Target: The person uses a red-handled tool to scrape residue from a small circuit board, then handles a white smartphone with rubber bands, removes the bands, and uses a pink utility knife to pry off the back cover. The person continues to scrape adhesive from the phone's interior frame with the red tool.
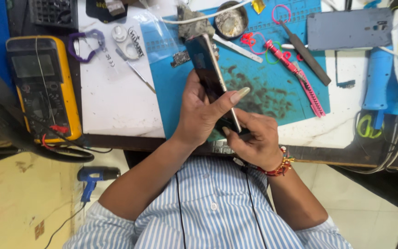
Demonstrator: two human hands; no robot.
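White workbench with a blue work mat across the upper centre; tiled floor below. Yellow multimeter at left, grey phone back cover upper right. Phone at frame centre, held edge-on, long axis running from upper left to lower right. Left hand clamps its middle; right hand grips the lower end.
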